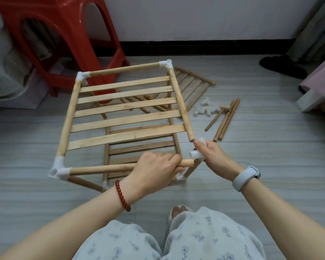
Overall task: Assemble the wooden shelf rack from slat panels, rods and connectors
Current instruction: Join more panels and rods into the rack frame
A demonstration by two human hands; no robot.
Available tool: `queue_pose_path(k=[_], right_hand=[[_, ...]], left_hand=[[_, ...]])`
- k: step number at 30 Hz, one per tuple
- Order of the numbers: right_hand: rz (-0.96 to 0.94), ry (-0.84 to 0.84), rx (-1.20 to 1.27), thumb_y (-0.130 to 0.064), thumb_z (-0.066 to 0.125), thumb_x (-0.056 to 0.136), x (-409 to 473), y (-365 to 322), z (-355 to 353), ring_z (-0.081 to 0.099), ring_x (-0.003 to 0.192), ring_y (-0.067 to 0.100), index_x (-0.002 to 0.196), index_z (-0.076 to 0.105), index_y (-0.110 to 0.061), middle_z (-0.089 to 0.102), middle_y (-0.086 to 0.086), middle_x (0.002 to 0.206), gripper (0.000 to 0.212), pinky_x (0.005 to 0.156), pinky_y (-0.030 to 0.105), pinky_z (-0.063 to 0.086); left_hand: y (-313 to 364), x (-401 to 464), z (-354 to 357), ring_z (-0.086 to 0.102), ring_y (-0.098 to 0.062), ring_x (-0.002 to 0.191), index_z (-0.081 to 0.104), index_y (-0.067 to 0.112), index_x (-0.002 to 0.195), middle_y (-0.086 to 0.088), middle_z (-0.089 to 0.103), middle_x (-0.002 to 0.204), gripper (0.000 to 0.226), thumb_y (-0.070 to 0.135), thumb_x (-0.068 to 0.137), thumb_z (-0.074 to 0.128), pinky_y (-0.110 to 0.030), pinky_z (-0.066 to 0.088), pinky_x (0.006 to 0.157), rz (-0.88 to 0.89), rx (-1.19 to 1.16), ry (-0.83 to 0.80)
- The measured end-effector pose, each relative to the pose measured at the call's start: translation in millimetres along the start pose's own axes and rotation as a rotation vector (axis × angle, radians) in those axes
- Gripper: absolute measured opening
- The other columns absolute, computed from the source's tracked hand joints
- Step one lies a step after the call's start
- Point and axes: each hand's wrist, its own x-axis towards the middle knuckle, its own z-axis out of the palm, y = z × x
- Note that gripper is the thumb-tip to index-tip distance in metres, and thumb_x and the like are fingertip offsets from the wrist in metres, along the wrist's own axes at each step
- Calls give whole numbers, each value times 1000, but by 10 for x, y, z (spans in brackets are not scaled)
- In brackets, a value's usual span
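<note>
Where hands (178,164) meet, rack corner (192,156).

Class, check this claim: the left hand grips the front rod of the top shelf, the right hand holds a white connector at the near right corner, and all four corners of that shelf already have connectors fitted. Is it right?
Not quite. The head view shows only three corners fitted; the near right corner is open. There the right hand holds the connector, not yet on the front rod that the left hand grips.

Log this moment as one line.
left hand: grips rod | right hand: holds connector | corner: open
</note>
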Motion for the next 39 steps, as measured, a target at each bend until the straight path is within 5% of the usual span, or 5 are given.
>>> queue_pose_path(k=[7,11,28,34,39], right_hand=[[-9,-3,-63,-38,35,100,-58,17,18,48,57,6,70,44,-15,53,-12,49,38,65,28,37],[18,84,-4,-45,35,98,-79,23,85,43,66,17,69,45,-15,48,-6,59,43,68,32,35],[82,245,69,-54,18,98,-142,89,292,44,68,19,69,44,-17,46,4,66,53,67,32,35],[157,141,135,-66,10,91,-106,127,285,50,115,29,141,35,-10,50,10,110,79,112,47,28],[140,32,27,-68,9,90,-147,99,260,52,112,32,122,44,-11,66,5,66,74,108,48,30]], left_hand=[[21,-16,10,58,-19,53,65,16,87,3,61,69,33,38,93,41,-25,36,41,-155,-44,111],[-91,86,12,58,-17,65,58,19,104,4,62,84,40,43,97,27,-29,39,47,-168,-47,23],[-13,-5,44,56,-14,67,52,24,107,8,60,87,35,48,98,28,-26,35,52,-91,-88,-112],[-36,39,56,48,-12,61,51,23,110,12,49,79,36,48,98,27,-26,36,54,-91,-76,-142],[-77,27,49,45,-13,61,51,21,110,11,49,79,36,47,99,28,-27,38,55,-74,-81,-172]])
